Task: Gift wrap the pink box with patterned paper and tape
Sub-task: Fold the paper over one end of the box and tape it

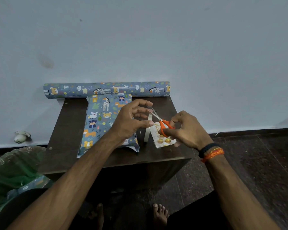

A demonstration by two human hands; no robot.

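The box [99, 120] lies on the dark table [70, 127], covered in blue animal-print paper; no pink shows. My left hand [130, 120] hovers beside it and pinches a clear strip of tape [149, 119] between thumb and fingers. My right hand [188, 130] grips orange-handled scissors [163, 124], their blades open at the strip. The tape roll [146, 135] stands on edge below the scissors.
A roll of the same patterned paper [106, 89] lies along the wall at the table's back edge. A gift card with gold dots [163, 138] sits by the tape roll. A green plastic bag [12, 173] is on the floor at left. My bare feet [160, 214] show below.
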